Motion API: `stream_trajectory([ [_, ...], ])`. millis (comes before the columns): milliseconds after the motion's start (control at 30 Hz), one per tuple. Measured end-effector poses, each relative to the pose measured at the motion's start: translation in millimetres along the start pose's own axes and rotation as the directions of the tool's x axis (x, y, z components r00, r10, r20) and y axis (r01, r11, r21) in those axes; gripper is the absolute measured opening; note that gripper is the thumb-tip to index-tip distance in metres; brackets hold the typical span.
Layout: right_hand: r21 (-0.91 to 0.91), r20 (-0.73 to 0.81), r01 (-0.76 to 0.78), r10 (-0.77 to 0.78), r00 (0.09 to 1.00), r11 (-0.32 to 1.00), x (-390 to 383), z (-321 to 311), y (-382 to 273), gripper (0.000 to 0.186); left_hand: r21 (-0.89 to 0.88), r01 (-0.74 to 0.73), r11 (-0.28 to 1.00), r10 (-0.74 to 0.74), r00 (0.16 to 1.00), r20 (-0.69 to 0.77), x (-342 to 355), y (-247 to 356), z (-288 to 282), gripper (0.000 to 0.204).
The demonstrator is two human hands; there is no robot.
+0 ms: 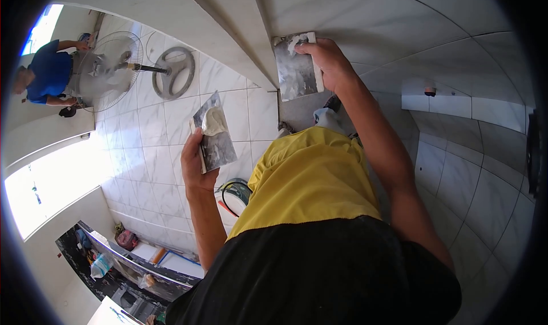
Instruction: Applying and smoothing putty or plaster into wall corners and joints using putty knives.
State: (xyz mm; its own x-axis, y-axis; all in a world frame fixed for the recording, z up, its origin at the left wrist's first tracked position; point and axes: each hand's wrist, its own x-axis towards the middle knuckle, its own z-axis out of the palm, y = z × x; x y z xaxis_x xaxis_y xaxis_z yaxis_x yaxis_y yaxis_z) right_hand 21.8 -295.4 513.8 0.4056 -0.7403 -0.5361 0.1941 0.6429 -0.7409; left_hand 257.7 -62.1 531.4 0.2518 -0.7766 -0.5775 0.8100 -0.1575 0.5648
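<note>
My left hand [196, 164] is closed around the pale back edge of a flat metal putty scraper [220, 151]. A lump of off-white putty [214, 121] sits on that blade's upper part. Farther up and to the right, my right hand [331, 63] grips a second, wider putty scraper [292, 76], its thumb over the face. White putty smears its upper edge. This blade is up at the end of a pale wall edge [260, 36], beside the large light tiles [365, 16]; whether it touches the wall I cannot tell.
A standing fan [108, 71] with a round base [174, 72] is on the tiled floor at left, near a person in blue [48, 71]. A bucket [225, 202] stands by my left forearm. A cluttered dark counter [125, 262] lies lower left. A pipe stub [430, 91] juts at right.
</note>
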Motion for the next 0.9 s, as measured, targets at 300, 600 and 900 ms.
stream_trajectory([
  [300, -0.634, 0.441, 0.683, -0.556, 0.704, 0.362, -90.2, 35.4, 29.9, 0.030, -0.131, 0.241, 0.962, -0.241, 0.970, 0.016, 17.0, -27.2, 39.6, 0.024],
  [600, -0.751, 0.397, 0.540, -0.393, 0.829, 0.380, -112.7, -7.2, 3.8, 0.025, -0.031, 0.017, 0.999, -0.013, 0.993, 0.121, 25.3, -14.1, 54.1, 0.027],
  [900, -0.061, 0.191, -0.326, 0.332, 0.924, 0.943, -104.4, 14.2, -9.9, 0.021, 0.036, -0.350, 0.936, 0.327, 0.905, 0.271, 31.2, -29.9, 62.8, 0.031],
])
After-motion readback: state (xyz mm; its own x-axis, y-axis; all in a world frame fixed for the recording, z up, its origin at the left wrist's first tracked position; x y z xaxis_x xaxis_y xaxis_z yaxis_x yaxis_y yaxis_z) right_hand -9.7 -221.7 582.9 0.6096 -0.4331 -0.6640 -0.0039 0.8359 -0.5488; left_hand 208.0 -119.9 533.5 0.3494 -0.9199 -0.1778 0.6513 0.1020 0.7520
